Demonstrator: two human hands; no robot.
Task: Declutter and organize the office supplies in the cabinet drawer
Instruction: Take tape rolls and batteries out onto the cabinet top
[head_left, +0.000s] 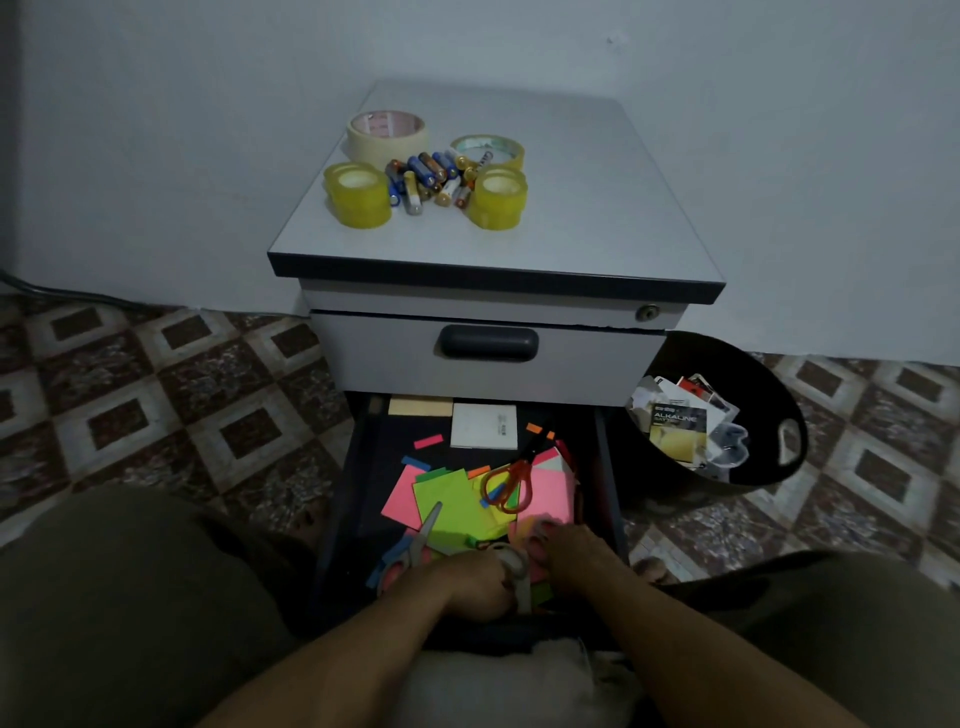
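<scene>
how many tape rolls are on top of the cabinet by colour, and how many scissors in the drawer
Yellow tape rolls: 3
Cream masking tape roll: 1
Orange-handled scissors: 1
Grey-handled scissors: 1
Total: 6

Tape rolls (387, 134) are ringing a heap of batteries (428, 177) on the cabinet top (571, 208). Below the shut upper drawer (488, 358), the open drawer (358, 499) is holding loose paper notes (452, 501), with two scissors (506, 480) lying on them. A bin (727, 415) is standing to the cabinet's right.
</scene>
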